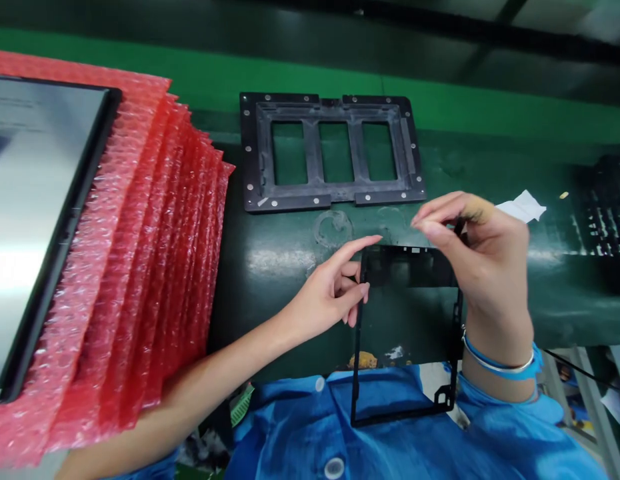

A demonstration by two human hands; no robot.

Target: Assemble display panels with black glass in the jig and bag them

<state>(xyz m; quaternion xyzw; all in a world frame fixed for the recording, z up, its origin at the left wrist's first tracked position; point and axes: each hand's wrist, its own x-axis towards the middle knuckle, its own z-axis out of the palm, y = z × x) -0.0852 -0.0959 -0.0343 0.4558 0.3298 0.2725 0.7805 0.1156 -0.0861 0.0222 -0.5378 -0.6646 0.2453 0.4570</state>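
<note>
A thin black rectangular frame (390, 268) with an open middle is held upright in front of my blue shirt, its lower end near my chest. My left hand (333, 287) grips the frame's left side near the top between thumb and curled fingers, with the index finger stretched along the top corner. Above the top right corner, my right hand (485, 257) is closed in a pinch, thumb against fingertips. Whatever is in that pinch, if anything, is too small to make out. Small white spots show along the frame's top edge.
A black fixture (335, 153) with three windows and metal dots lies on the green table (275, 267). To the left, red bubble-wrap bags (155, 267) are stacked, a flat screen panel (40, 180) on top. White paper (525, 207) lies right, near dark stacked parts (610, 213).
</note>
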